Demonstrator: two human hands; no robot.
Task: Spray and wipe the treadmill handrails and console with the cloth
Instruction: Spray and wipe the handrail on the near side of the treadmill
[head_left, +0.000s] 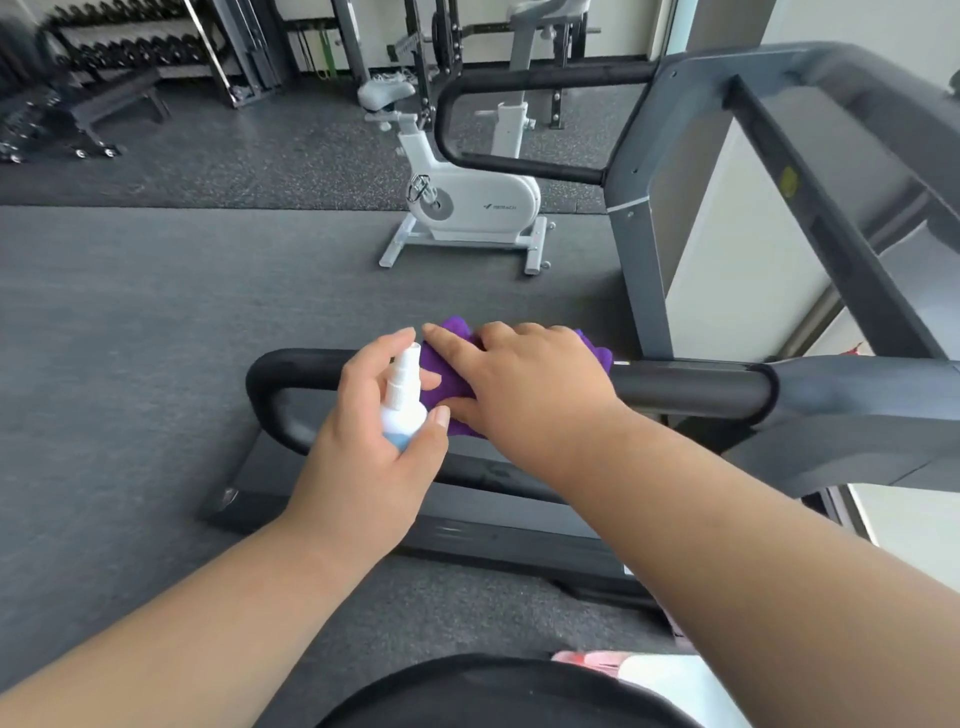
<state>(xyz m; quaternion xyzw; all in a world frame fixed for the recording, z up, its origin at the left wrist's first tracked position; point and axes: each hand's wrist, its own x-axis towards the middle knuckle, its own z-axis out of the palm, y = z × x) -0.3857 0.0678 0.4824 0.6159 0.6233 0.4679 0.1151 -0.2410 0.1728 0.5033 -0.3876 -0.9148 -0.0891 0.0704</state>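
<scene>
at the far left, back by the wall, a rack of dark dumbbells (130, 49) stands behind a low black bench (111, 101) on the speckled gym floor (156, 291). moving right, the left hand (374, 431) grips a small white spray bottle (401, 402), its fingers curled round the body with the thumb on the near side and the forefinger up at the nozzle; the bottle stands roughly upright just in front of the near handrail (691, 387), a black padded bar that runs across the view and bends down at its left end. touching the bottle hand on its right is a purple cloth (447, 374), draped over that handrail. the right hand (524, 384) lies on top of the cloth with fingers spread fairly wide and nearly straight, pressing it flat against the bar, thumb reaching down the near face. beyond the hands a white exercise bike (467, 197) stands on the floor, well apart from them. right of it the far handrail (524, 83) loops out from the grey treadmill upright (636, 234), and the grey frame of the console (857, 104) climbs toward the upper right corner, its face not in sight. below the near rail the treadmill deck (493, 530) shows dark.
</scene>
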